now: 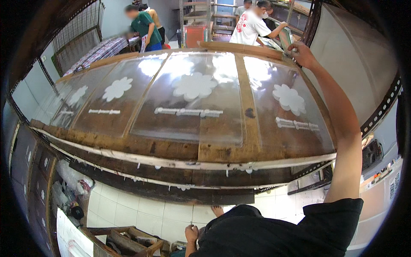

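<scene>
A long wooden printing table (222,147) stretches across in front of me, covered with clear sheets (188,98) that bear white flower shapes (195,85) and white bars. My right arm reaches over it to the far right corner. There my right hand (302,54) curls its fingers over the end of a wooden frame (239,48) that lies along the back edge. My left hand (191,234) hangs low beside my dark shirt, above the white floor tiles. Its fingers are closed and nothing shows in them.
A person in a white shirt (249,26) stands just past the far right corner and handles a greenish panel (285,37). Two more people (145,25) work at a patterned table at the back left. Wooden frames (128,240) and bags lie on the floor at the lower left.
</scene>
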Available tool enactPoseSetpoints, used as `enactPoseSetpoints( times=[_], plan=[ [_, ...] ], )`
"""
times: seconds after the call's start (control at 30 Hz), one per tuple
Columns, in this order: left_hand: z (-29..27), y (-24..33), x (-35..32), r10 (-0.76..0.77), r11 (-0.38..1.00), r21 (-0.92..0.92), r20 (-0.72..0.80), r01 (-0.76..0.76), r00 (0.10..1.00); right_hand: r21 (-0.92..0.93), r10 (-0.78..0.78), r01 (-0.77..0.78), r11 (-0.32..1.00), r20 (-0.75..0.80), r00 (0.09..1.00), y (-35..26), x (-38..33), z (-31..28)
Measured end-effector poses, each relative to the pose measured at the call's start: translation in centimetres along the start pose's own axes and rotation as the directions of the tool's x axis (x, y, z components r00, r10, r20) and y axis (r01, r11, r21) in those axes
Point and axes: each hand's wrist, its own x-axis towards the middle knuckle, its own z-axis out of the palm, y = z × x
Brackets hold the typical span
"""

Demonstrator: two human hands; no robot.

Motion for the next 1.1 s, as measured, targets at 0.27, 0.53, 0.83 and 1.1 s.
enactPoseSetpoints(
  times=[0.27, 0.53, 0.83, 1.1],
  plan=[
    [-3.8, -2.5, -2.7, -0.008, 1.0, 0.003, 0.062, 0.008, 0.998, 0.63, -0.43, 0.3, 0.716, 0.06, 0.901, -24.2, -12.9, -9.1],
    [-7.4, -5.7, -1.7, 0.047, 0.999, -0.011, 0.0, -0.047, 0.999, 0.509, -0.349, -0.055, 0.859, 0.66, 0.665, -27.9, -32.6, 3.4],
    [-11.6, -7.4, -6.8, -0.229, 0.972, -0.07, -0.113, 0.222, 0.967, -0.031, 0.095, -0.09, 0.995, 0.439, 0.894, -17.7, -34.4, 28.3],
    [-9.3, -6.0, -12.6, -0.425, 0.897, -0.219, -0.186, 0.384, 0.886, 0.015, 0.033, -0.043, 0.999, 0.403, 0.915, -16.5, -36.8, 29.7]
  ],
)
